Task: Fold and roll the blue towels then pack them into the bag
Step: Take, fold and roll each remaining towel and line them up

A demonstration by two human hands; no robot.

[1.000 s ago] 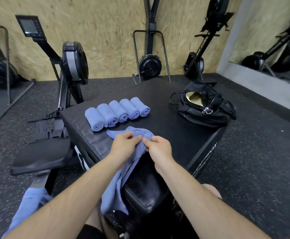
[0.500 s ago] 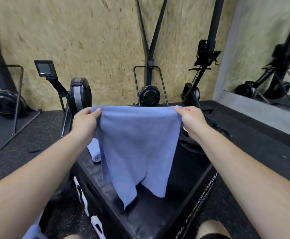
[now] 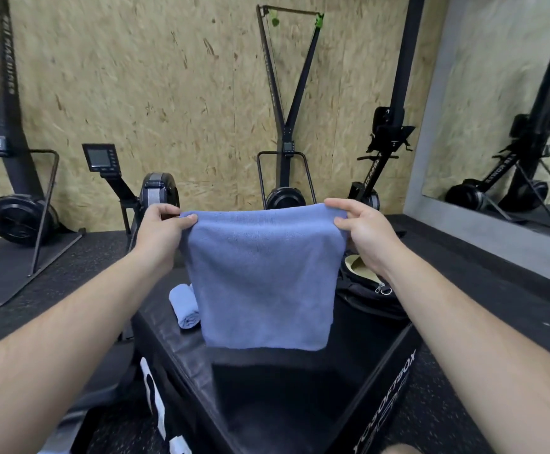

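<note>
Both arms are stretched out over the black box (image 3: 300, 388), and a blue towel (image 3: 264, 280) hangs between the hands, held up in the air clear of the box top. The left hand (image 3: 160, 232) pinches one upper corner — thumb on the near side, the other fingers (image 3: 165, 209) curled over the top edge behind the cloth. The right hand (image 3: 363, 232) grips the opposite corner the same way, thumb pressed to the front and fingers (image 3: 336, 204) hooked over the hem. The top edge runs fairly taut from one grip to the other, and the cloth falls in a flat sheet with its lower edge hanging just above the box. It looks doubled over, though I can't be sure from here. Behind it, to the left, a rolled towel (image 3: 185, 306) lies on the box; to the right sits the black bag (image 3: 372, 293), partly hidden by the right wrist.
</note>
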